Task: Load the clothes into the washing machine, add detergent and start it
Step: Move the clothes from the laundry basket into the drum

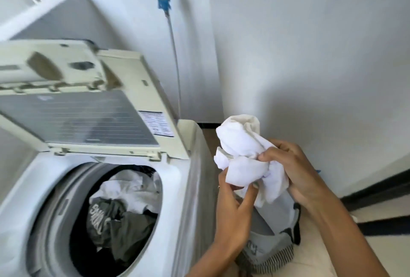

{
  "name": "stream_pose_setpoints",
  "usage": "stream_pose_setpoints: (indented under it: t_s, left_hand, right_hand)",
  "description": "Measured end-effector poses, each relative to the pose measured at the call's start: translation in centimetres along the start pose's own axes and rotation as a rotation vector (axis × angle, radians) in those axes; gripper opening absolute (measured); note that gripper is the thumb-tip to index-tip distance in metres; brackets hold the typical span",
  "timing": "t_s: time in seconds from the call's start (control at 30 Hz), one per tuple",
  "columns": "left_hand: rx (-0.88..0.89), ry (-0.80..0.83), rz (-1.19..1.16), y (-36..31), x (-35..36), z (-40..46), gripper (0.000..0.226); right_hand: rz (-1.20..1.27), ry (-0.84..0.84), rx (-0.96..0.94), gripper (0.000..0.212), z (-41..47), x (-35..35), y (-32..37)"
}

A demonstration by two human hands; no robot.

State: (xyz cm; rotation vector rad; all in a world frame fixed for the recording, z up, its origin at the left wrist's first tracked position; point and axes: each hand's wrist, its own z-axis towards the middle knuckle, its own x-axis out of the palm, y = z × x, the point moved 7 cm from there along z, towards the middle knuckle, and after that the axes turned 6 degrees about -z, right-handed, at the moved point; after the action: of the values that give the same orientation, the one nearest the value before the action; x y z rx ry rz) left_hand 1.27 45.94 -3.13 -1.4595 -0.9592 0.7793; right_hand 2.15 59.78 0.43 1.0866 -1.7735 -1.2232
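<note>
While the lid (93, 119) of the washing machine (190, 188) stood open and tilted back, both hands were busy with a white garment (241, 154) held in the air just to the right of the machine. The right hand (295, 172) had its fingers curled round the bunched cloth from the side, and the left hand (235, 216) pinched its lower edge between thumb and fingers, so both grips were closed on the same piece. The drum (124, 214) already contained clothes: a white piece at the back and a dark olive one with pale lettering (111, 228) in front, so I judged the loading step to be partly done.

To do this step well, I think the garment should be carried to the left over the opening and dropped loosely, not as a tight ball, so that it can spread in the water. It should clear the rim (66, 188) and not hang over it.

Below the hands stood a grey laundry bag (270, 248) with a striped band, touching or very near the side of the machine; whether more clothes were inside I could not tell. A hose with a blue fitting (164, 3) ran down the wall behind. No detergent was visible.
</note>
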Motion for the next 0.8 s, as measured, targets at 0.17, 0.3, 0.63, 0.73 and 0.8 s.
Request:
stream_pose_setpoints:
  t_s: [0.17, 0.3, 0.63, 0.73, 0.8]
  left_hand:
    - [0.146, -0.057, 0.050, -6.7, -7.3, -2.8, 0.043]
    - [0.233, -0.092, 0.073, -10.8, -13.7, -5.1, 0.033]
    - [0.367, -0.244, -0.083, -18.6, -31.0, -8.3, 0.027]
    - [0.407, -0.339, -0.143, -20.1, -36.1, -8.1, 0.028]
    - [0.424, -0.409, -0.184, -21.3, -39.3, -7.9, 0.027]
  right_hand:
    - [-0.019, 0.179, -0.191, 0.022, -3.8, 8.6, 6.9]
    - [-0.121, 0.264, -0.260, 0.031, -6.8, 15.9, 10.0]
    - [-0.300, 0.218, -0.508, 0.021, -10.0, 28.6, 16.5]
    - [-0.315, 0.093, -0.577, 0.020, -10.4, 29.2, 18.2]
    - [-0.327, -0.001, -0.628, 0.021, -10.8, 29.2, 19.1]
